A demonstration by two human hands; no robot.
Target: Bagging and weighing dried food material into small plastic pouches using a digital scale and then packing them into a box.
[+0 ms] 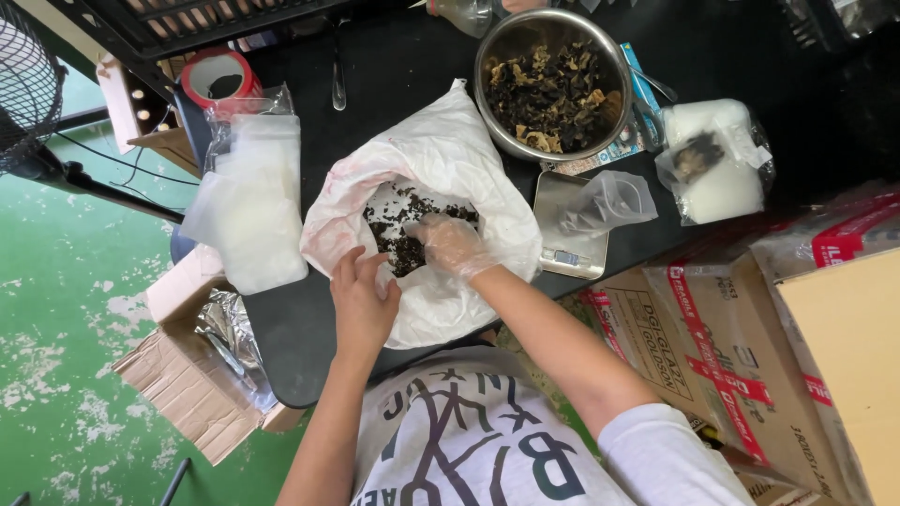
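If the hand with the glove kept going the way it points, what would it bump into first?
The right hand points into the white bag, so it would likely meet the dark dried bits first, then the bag's far wall. Depth is hard to judge from above.

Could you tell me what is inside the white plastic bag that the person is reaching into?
The white plastic bag holds dark dried pieces. The gloved right hand covers some of them, and the bag's folds hide how deep the pile goes.
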